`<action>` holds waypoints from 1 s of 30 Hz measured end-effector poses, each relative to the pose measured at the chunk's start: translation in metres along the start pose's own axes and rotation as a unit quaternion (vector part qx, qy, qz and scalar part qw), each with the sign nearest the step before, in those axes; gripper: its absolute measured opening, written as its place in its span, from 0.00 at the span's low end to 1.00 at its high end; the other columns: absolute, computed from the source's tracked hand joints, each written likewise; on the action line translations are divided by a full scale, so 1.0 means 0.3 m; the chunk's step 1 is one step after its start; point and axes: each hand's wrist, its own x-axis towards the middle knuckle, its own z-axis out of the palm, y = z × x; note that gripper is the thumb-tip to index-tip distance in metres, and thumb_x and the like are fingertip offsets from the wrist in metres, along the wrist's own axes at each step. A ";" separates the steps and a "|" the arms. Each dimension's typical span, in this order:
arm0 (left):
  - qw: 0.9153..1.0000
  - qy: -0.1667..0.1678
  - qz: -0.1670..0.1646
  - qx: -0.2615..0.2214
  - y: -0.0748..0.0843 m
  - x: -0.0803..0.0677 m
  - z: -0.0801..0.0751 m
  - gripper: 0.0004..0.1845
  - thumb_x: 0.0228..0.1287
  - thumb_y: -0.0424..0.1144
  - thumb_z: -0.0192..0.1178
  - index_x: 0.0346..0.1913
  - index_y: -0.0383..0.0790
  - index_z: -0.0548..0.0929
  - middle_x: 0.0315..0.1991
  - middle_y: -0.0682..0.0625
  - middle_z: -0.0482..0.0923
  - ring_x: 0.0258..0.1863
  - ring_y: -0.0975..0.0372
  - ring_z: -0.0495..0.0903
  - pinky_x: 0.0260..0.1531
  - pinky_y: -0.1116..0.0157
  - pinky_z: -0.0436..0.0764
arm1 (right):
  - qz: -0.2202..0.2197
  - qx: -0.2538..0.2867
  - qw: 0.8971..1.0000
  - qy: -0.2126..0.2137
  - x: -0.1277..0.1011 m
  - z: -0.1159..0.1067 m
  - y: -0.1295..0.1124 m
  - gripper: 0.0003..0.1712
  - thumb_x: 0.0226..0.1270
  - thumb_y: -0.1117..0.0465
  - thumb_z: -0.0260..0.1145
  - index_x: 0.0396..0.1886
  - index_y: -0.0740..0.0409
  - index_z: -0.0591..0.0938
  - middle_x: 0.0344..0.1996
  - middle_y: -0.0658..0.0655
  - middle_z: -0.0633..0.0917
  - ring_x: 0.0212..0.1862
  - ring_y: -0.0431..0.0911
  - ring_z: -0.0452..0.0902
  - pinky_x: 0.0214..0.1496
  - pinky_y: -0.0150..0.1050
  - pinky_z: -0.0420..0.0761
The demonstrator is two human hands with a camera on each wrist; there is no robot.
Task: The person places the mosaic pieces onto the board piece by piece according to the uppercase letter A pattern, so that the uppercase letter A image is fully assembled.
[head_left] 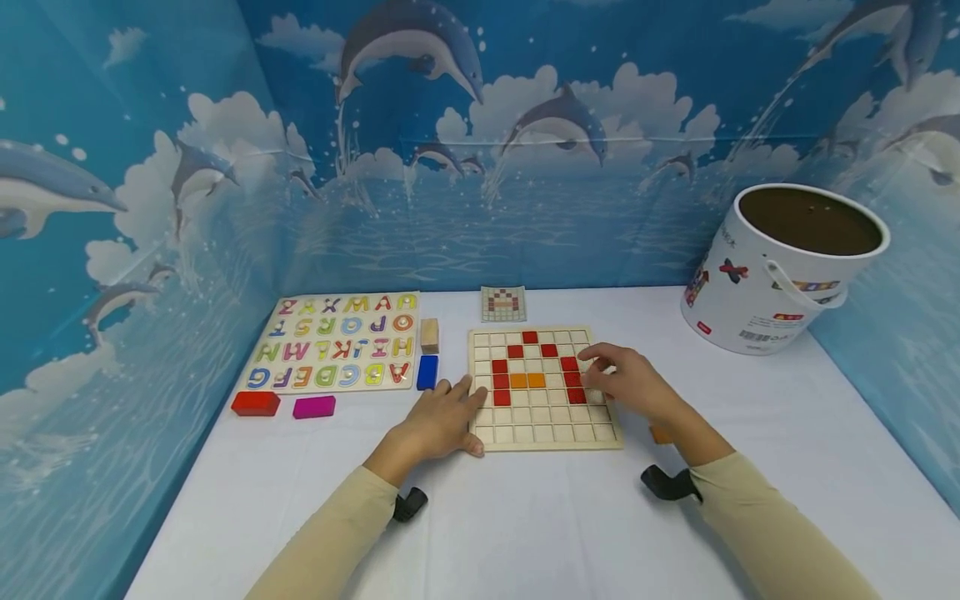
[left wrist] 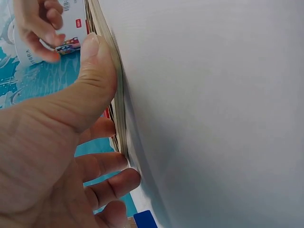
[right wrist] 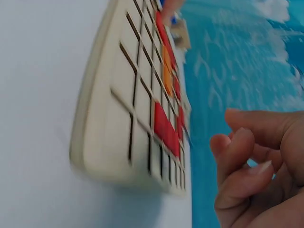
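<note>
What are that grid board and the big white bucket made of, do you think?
The grid board looks like pale unfinished wood, matte with a cream tone and dark cut grooves. The bucket seems to be cardboard or thin plastic: smooth white printed wall, brown inside, thin white handle. Hard to tell which.

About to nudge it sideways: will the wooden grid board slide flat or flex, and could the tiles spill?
The grid board looks like stiff flat wood, so it should probably slide without flexing. The red tiles sit in recessed cells, so they likely stay put unless it is tilted.

Both hands (head_left: 442, 417) rest on the grid board (head_left: 543, 433).
</note>
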 end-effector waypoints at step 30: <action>1.000 0.003 0.000 -0.011 0.009 -0.001 0.002 0.50 0.55 0.61 0.71 0.78 0.46 0.65 0.79 0.40 0.57 0.63 0.49 0.67 0.61 0.49 0.69 | 0.091 0.061 0.993 -0.041 -0.283 -0.138 0.293 0.33 0.64 0.56 0.75 0.66 0.61 0.76 0.51 0.60 0.77 0.54 0.54 0.69 0.42 0.35 0.79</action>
